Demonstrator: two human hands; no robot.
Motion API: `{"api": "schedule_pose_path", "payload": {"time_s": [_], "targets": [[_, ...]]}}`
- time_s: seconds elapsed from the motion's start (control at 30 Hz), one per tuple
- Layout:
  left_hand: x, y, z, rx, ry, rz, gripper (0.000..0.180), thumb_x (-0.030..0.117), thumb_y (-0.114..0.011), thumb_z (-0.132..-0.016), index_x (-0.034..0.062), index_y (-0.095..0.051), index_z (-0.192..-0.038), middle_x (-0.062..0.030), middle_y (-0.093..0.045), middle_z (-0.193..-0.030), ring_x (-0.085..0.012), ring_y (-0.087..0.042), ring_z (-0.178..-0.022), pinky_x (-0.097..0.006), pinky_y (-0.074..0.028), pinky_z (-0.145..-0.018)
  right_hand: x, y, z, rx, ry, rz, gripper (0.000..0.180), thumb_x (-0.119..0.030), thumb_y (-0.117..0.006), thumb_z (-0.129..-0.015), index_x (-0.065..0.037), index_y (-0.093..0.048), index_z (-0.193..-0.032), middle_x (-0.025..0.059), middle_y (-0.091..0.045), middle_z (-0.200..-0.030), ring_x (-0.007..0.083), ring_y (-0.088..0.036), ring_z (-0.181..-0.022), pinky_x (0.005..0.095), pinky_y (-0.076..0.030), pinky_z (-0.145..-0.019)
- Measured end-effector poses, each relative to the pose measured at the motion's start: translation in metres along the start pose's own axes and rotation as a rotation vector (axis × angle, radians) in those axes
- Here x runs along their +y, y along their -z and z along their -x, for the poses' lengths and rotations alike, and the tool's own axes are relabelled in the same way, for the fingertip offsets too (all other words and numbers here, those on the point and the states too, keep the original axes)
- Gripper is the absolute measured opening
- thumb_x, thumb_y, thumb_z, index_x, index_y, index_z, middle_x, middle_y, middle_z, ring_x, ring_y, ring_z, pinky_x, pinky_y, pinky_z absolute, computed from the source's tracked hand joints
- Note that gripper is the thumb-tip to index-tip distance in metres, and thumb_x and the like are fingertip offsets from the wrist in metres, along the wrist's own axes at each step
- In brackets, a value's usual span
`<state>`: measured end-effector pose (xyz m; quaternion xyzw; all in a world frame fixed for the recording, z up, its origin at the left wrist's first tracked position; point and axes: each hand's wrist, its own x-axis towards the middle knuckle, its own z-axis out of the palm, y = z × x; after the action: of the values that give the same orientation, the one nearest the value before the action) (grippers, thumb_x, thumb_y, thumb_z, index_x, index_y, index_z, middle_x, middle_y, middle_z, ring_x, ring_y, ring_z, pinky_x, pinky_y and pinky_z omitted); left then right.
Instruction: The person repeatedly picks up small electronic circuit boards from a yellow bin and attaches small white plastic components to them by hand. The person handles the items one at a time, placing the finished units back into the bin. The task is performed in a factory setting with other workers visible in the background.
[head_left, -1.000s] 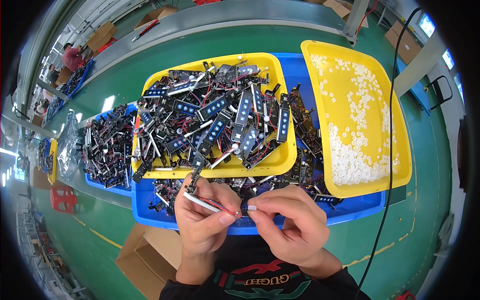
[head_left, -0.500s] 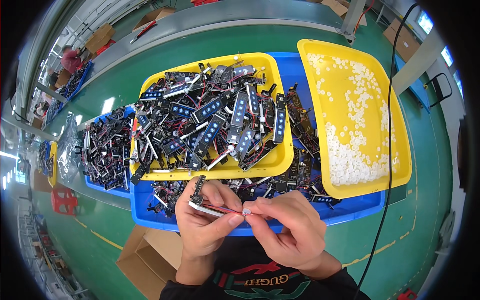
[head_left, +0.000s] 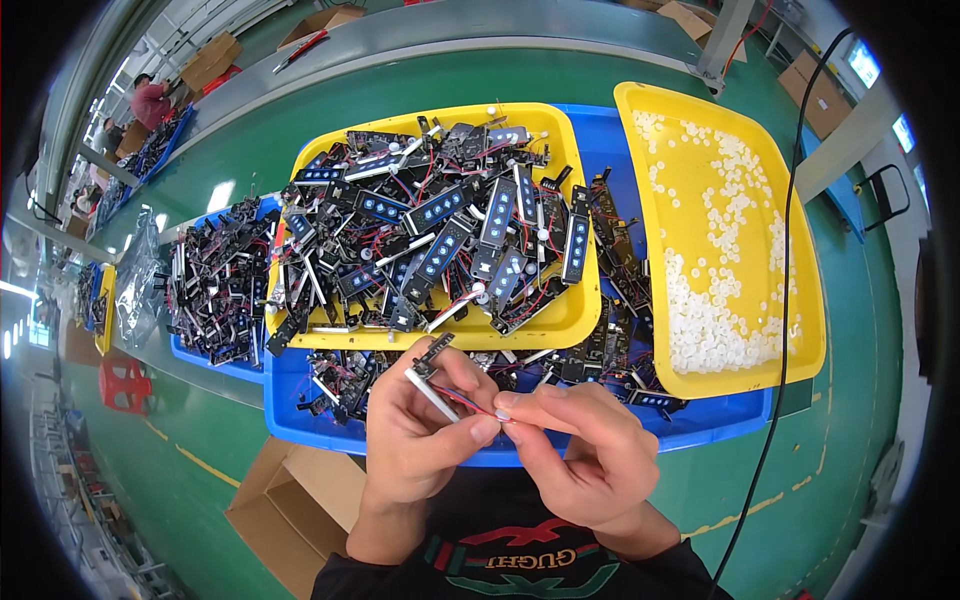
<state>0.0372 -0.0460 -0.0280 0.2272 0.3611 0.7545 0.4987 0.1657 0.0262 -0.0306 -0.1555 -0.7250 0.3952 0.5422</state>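
My left hand (head_left: 412, 440) is closed round a small circuit board assembly (head_left: 432, 352), a black board with a white strip along it. Thin red and blue wires (head_left: 462, 401) run from it toward my right hand (head_left: 590, 452). Between that hand's thumb and index finger, a small whitish piece (head_left: 502, 415) is pinched at the wires' end; the fingertips partly hide it. Both hands are raised in front of the blue tray's near edge. Beyond them, a yellow tray (head_left: 575, 325) is heaped with similar boards, several showing blue-lit faces.
A second yellow tray (head_left: 685, 235) at the right holds loose small white round pieces (head_left: 710, 340). Both rest on a blue tray (head_left: 725, 405) holding more boards. Another board pile (head_left: 215, 290) lies left. A black cable (head_left: 778, 400) hangs at right; a cardboard box (head_left: 290, 510) stands below left.
The board in my left hand has tilted more upright. Both hands keep their grips on the board and the wire end. The whole view has shifted slightly.
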Motion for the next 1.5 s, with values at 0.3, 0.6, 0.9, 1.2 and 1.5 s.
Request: {"api": "schedule_pose_path", "payload": {"time_s": [0.3, 0.6, 0.9, 1.2, 1.5], "targets": [[-0.006, 0.003, -0.001, 0.067, -0.047, -0.078, 0.032, -0.009, -0.071, -0.074, 0.0003, -0.051, -0.098, -0.0126, -0.063, -0.087, -0.0139, -0.061, -0.077, -0.026, -0.049, -0.068, 0.001, -0.002, 0.011, -0.016, -0.071, -0.05, 0.044, 0.014, -0.07, -0.075, 0.007, -0.056, -0.116, 0.0208, -0.071, -0.096, 0.0204, -0.069, -0.074, 0.0276, -0.053, -0.064], [0.039, -0.009, -0.02, 0.108, -0.249, -0.468, 0.035, -0.01, -0.072, -0.076, 0.0014, -0.051, -0.102, -0.0144, -0.067, -0.088, -0.015, -0.066, -0.08, -0.024, -0.053, -0.069, -0.005, 0.024, -0.014, -0.109, 0.046, 0.347, 0.039, 0.005, -0.07, -0.071, 0.002, -0.064, -0.11, 0.0202, -0.066, -0.109, 0.0287, -0.066, -0.082, 0.0355, -0.053, -0.07], [0.087, -0.069, -0.15, -0.295, -0.161, -1.645, 0.028, 0.009, -0.072, -0.081, -0.0068, -0.063, -0.102, -0.0078, -0.063, -0.07, -0.011, -0.06, -0.067, -0.028, -0.047, -0.062, 0.013, 0.124, -0.029, -0.041, -0.191, 1.219, 0.032, -0.008, -0.073, -0.074, 0.0, -0.064, -0.104, 0.0146, -0.062, -0.097, 0.0342, -0.055, -0.095, 0.0421, -0.044, -0.085], [0.063, -0.071, -0.215, -0.126, -0.037, -1.78, 0.041, 0.03, -0.062, -0.089, -0.0088, -0.068, -0.079, -0.025, -0.066, -0.073, -0.0359, -0.067, -0.074, -0.042, -0.051, -0.075, 0.009, 0.126, -0.027, -0.129, -0.234, 1.201, 0.033, -0.014, -0.074, -0.074, 0.0, -0.065, -0.103, 0.0148, -0.062, -0.1, 0.0348, -0.055, -0.096, 0.0424, -0.044, -0.085], [0.033, -0.066, -0.082, -0.566, -0.439, -1.664, 0.014, 0.007, -0.071, -0.082, -0.0007, -0.068, -0.093, -0.013, -0.061, -0.075, -0.0246, -0.062, -0.063, -0.034, -0.049, -0.06, 0.018, 0.138, -0.024, -0.229, -0.282, 1.218, 0.011, -0.009, -0.068, -0.074, -0.003, -0.062, -0.08, 0.0112, -0.056, -0.084, 0.0315, -0.054, -0.084, 0.0422, -0.044, -0.076]]}}
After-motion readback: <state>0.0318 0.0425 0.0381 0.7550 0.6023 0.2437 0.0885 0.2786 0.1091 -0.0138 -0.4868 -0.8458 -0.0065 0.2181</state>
